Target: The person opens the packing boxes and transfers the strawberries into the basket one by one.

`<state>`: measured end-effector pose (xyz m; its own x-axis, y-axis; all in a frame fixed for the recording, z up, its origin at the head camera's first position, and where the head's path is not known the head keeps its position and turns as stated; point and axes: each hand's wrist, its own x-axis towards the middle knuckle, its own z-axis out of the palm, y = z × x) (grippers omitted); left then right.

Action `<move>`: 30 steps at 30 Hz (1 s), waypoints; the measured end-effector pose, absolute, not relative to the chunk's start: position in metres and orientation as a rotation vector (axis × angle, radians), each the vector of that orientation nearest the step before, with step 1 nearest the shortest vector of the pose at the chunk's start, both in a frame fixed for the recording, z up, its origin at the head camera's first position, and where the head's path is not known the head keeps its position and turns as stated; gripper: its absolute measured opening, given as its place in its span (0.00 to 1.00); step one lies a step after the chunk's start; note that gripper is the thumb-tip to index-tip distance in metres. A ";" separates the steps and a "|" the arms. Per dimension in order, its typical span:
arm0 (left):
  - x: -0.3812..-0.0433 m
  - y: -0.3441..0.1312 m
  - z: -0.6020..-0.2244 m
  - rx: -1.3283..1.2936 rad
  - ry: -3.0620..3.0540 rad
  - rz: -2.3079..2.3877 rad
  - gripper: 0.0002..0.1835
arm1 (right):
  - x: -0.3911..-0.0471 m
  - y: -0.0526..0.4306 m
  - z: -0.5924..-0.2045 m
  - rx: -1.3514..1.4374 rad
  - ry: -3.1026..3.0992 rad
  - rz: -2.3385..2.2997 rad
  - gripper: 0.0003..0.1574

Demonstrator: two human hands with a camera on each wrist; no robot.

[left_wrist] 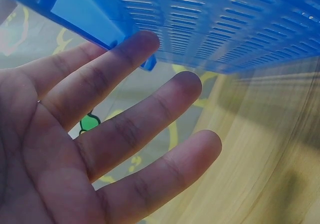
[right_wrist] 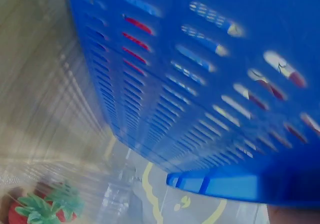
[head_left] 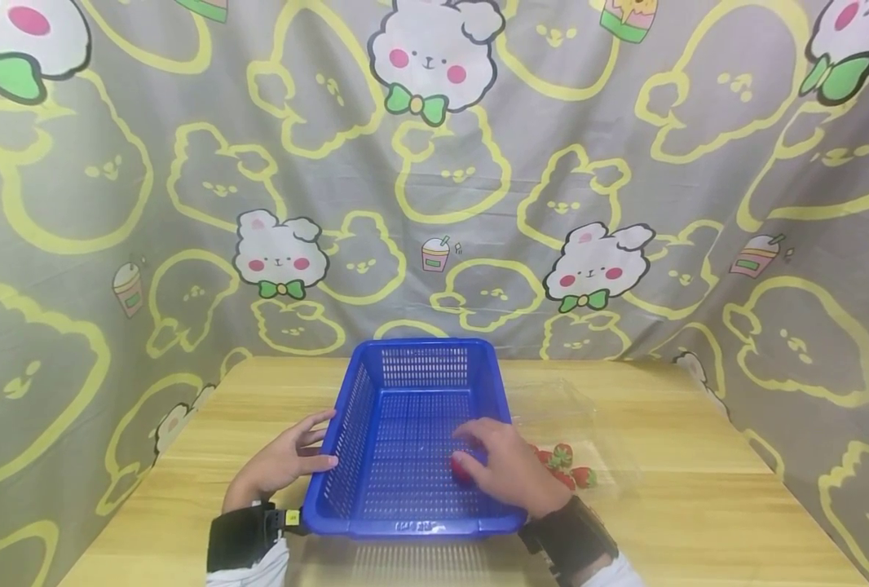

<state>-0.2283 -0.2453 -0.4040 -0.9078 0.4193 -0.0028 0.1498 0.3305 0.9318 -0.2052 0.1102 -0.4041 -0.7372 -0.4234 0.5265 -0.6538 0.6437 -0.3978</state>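
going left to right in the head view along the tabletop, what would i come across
Left hand, basket, right hand, strawberries on the table side.

A rectangular blue slotted plastic basket (head_left: 414, 527) sits upright, one red strawberry (head_left: 460, 469) inside; red, green-leaved strawberries (head_left: 584, 476) cluster beside its right wall.

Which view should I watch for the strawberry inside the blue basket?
The head view. It looks down into the blue basket and shows the strawberry directly, though the right hand partly covers it. The right wrist view gives only red slivers, probably that berry, through the basket wall; the left wrist view shows none of it.
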 end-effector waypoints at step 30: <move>-0.232 -0.246 -0.405 0.479 2.363 1.600 0.45 | -0.215 0.176 -0.397 0.457 -2.674 1.020 0.12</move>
<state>-0.2316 -0.2462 -0.4055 -0.9155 0.4017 -0.0200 0.1306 0.3439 0.9299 -0.2152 0.1764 -0.3968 -0.9215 -0.2020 0.3316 -0.3715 0.7071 -0.6016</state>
